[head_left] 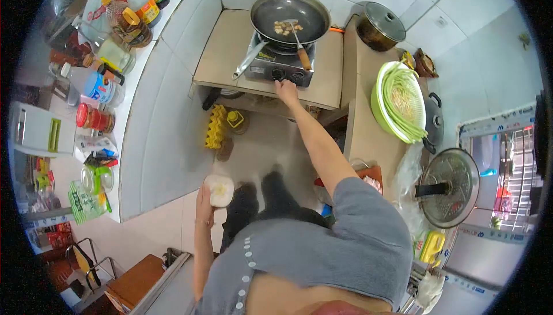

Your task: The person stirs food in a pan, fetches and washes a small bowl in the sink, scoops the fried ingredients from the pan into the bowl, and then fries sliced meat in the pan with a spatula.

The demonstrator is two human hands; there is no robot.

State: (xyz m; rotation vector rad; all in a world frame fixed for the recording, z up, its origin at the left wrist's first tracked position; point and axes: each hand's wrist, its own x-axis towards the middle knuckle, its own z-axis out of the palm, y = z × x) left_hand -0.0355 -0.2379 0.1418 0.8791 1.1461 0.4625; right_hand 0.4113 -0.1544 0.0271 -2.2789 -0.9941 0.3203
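In my left hand [204, 207] is a small white bowl [220, 190], held by its side low at my left, with some yellowish matter inside. My right arm stretches forward, and the fingers of my right hand [286, 91] are closed at the left control knob [279, 75] of a gas stove [265, 65]. On the burner sits a dark wok [271, 12] with small browned pieces of food [283, 27]. A spatula [302, 53] with a wooden handle rests in it, and the wok's metal handle points toward the front left.
To the right, a green-white basket [377, 105] holds long green beans [397, 93]. A lidded pot [380, 26] stands behind it. Bottles [95, 84] and jars line the left ledge. A large lid [452, 188] is at far right; a yellow egg tray [215, 126] is below the stove.
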